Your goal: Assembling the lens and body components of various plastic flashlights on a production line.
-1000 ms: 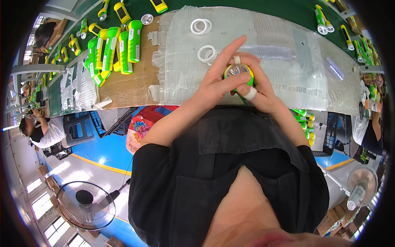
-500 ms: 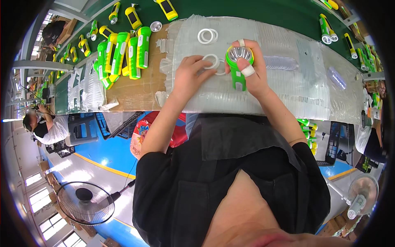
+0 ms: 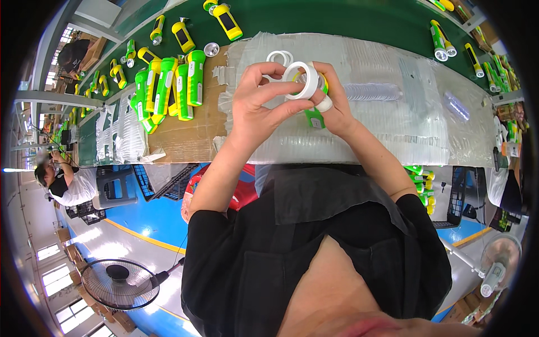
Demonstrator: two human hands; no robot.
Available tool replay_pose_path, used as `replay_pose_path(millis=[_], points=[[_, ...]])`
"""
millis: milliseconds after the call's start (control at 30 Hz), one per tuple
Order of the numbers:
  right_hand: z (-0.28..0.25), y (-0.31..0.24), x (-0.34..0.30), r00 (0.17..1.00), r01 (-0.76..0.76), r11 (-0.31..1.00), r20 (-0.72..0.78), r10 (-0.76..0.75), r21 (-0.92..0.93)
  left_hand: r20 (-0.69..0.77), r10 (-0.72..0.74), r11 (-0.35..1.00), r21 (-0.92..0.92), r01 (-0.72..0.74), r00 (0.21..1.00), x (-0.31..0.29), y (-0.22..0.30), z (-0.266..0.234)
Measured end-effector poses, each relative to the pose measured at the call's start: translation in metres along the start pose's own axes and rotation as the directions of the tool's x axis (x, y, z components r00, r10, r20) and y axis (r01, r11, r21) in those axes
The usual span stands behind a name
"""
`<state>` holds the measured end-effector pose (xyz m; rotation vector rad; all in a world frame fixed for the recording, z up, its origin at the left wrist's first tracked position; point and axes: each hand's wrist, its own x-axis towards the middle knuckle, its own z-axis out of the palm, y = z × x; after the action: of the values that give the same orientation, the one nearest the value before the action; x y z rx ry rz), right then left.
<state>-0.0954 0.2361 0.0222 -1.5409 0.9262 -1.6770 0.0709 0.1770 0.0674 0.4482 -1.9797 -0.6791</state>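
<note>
My right hand [image 3: 337, 112] is wrapped around a green and yellow flashlight [image 3: 315, 119], head end up, its shiny reflector partly covered. White tape or finger covers show on the right fingers. My left hand [image 3: 252, 104] pinches a white plastic ring [image 3: 312, 83] between thumb and fingers. The ring is held right at the flashlight's head, overlapping it in view; whether they touch I cannot tell. Just behind the left fingers, more white rings [image 3: 278, 53] lie on the plastic-covered worktop [image 3: 269, 137].
Left of my hands is a pile of green and yellow flashlights [image 3: 164, 84], with a loose reflector cup [image 3: 211, 49] nearby. A row of clear discs [image 3: 371, 92] lies to the right. Beyond runs a green belt [image 3: 337, 22] with flashlights. A co-worker [image 3: 70, 180] sits far left.
My left hand has picked up a white ring from the worktop and brought it right to the flashlight's head. The right hand has shifted slightly left with the flashlight.
</note>
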Motion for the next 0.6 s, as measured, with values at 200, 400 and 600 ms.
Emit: replay_pose_path(millis=[200,400,600], points=[[-0.008,-0.012,0.005,0.998,0.06,0.971,-0.043,-0.052,0.233,0.101,0.038,0.994,0.1,-0.048,0.994,0.014,0.01,-0.003],[-0.067,-0.053,0.024,0.946,0.293,0.864,0.256,-0.2,-0.409,0.235,0.124,0.981,0.119,-0.155,0.964,0.024,0.026,0.003],[-0.081,-0.108,0.046,0.905,0.203,0.73,0.411,0.115,-0.652,0.23,0.082,0.994,0.053,-0.097,0.97,0.022,0.025,0.036]])
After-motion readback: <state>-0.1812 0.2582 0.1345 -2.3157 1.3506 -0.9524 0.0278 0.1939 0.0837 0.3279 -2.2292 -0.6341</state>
